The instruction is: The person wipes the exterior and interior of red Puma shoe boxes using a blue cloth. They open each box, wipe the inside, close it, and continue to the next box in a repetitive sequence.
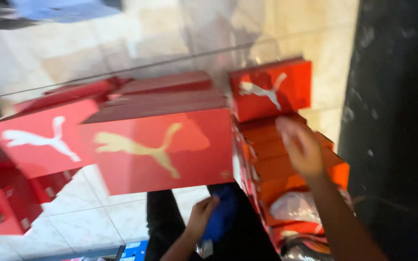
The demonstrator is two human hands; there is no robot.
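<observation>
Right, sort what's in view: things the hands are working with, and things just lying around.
In hand:
- right hand reaching onto the orange shoe boxes
- left hand gripping a blue item

Lying about:
- red boxes stacked at left
- red box on top
- tiled floor

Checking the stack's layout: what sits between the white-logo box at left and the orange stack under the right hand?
In the head view, a red box with a gold logo.

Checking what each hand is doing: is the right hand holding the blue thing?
No: the left hand grips the blue thing, while the right hand rests open on the stacked orange boxes.
</observation>
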